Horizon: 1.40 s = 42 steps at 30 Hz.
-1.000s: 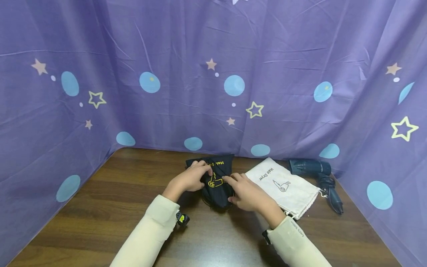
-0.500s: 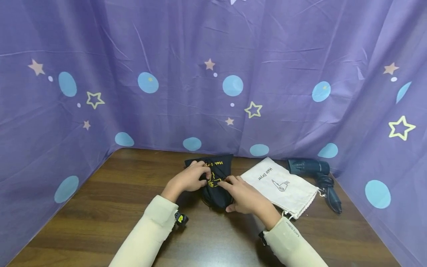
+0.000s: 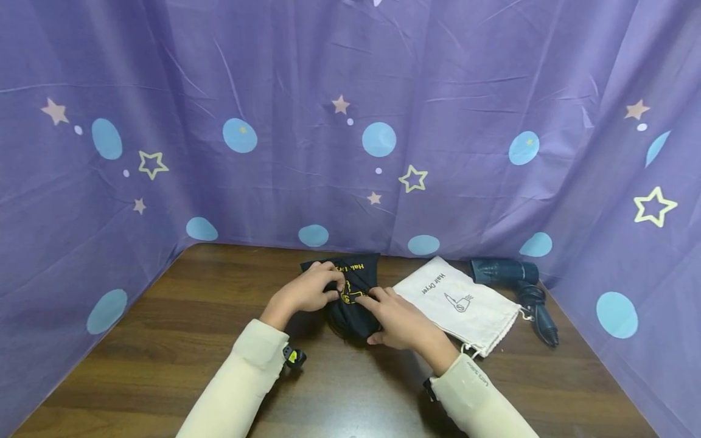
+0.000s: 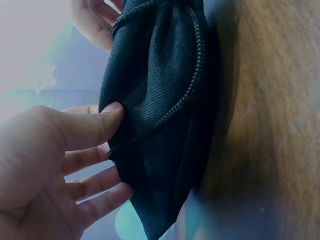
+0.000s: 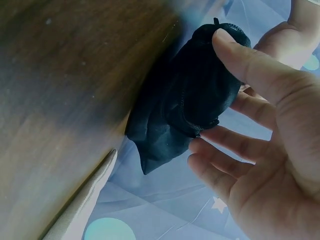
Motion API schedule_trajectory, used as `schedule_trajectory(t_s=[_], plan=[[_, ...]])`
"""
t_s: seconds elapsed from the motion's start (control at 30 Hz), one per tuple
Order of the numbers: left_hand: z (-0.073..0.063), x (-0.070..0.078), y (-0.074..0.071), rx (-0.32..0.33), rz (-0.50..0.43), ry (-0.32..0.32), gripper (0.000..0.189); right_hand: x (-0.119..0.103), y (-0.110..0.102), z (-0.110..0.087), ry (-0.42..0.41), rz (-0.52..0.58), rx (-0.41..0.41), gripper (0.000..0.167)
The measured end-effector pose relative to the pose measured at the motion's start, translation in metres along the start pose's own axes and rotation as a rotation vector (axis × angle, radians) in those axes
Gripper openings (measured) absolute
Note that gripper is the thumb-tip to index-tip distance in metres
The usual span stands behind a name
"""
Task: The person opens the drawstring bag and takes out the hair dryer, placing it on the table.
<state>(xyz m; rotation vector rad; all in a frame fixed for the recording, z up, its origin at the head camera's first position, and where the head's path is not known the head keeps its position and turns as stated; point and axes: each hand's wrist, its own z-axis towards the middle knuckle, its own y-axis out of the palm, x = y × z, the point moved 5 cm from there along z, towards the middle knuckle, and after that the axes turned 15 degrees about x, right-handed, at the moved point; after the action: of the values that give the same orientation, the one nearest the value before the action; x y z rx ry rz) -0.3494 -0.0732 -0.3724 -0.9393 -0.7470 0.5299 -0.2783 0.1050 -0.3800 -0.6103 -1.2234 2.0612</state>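
Note:
A black drawstring bag (image 3: 349, 320) with yellow "Hair Dryer" lettering and a dryer picture lies bulging on the table. My left hand (image 3: 306, 291) holds its left side; in the left wrist view the thumb (image 4: 112, 112) presses the cloth near a braided cord (image 4: 197, 55), and the fingers reach over the top face. From the right, my right hand (image 3: 402, 319) grips the near end. Its thumb (image 5: 227, 42) sits on the rounded end in the right wrist view, fingers bent over the upper side. What fills the bag is hidden inside.
A flat white drawstring bag (image 3: 438, 292) with "Hair Dryer" print lies right of the black one. Beyond it rests a dark teal hair dryer (image 3: 506, 272), its cord bundled at the handle. A purple patterned curtain (image 3: 350, 182) encloses the wooden table (image 3: 208, 316).
My right fingers have shifted slightly left over the printed dryer picture, and the thumb has come closer in on the near end. The left hand keeps its place on the bag.

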Motion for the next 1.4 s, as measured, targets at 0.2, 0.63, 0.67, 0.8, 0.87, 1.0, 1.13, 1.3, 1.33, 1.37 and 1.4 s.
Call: schedule_trajectory(t_s=[0.2, 0.63, 0.67, 0.8, 0.87, 1.0, 1.13, 1.3, 1.33, 1.37, 1.4], plan=[[0.000, 0.001, -0.004, -0.006, -0.017, 0.007, 0.006, -0.001, -0.009, 0.000, -0.020, 0.016, 0.022, 0.079], [0.003, -0.003, -0.010, 0.091, -0.068, 0.040, 0.010, -0.002, -0.035, 0.003, -0.060, 0.076, 0.098, 0.058], [0.003, -0.003, -0.010, 0.095, -0.071, 0.040, 0.010, -0.002, -0.035, 0.003, -0.067, 0.077, 0.105, 0.056], [0.003, -0.003, -0.012, 0.125, -0.090, 0.053, 0.010, -0.003, -0.038, 0.004, -0.089, 0.085, 0.139, 0.048], [0.002, -0.002, -0.014, 0.142, -0.100, 0.060, 0.010, -0.004, -0.039, 0.004, -0.102, 0.093, 0.166, 0.043], [0.003, 0.000, -0.017, 0.172, -0.116, 0.084, 0.008, -0.007, -0.044, 0.005, -0.132, 0.114, 0.237, 0.035], [0.004, 0.001, -0.019, 0.197, -0.127, 0.109, 0.007, -0.008, -0.049, 0.007, -0.149, 0.149, 0.328, 0.031], [0.005, 0.000, -0.021, 0.218, -0.152, 0.067, 0.007, -0.008, -0.050, 0.008, -0.157, 0.209, 0.440, 0.030], [0.005, 0.000, -0.022, 0.220, -0.152, 0.044, 0.007, -0.008, -0.050, 0.009, -0.161, 0.217, 0.458, 0.030], [0.005, 0.000, -0.023, 0.226, -0.150, 0.020, 0.009, -0.008, -0.050, 0.009, -0.167, 0.221, 0.476, 0.030], [0.005, 0.000, -0.024, 0.231, -0.145, -0.007, 0.013, -0.008, -0.050, 0.010, -0.170, 0.227, 0.490, 0.030]])
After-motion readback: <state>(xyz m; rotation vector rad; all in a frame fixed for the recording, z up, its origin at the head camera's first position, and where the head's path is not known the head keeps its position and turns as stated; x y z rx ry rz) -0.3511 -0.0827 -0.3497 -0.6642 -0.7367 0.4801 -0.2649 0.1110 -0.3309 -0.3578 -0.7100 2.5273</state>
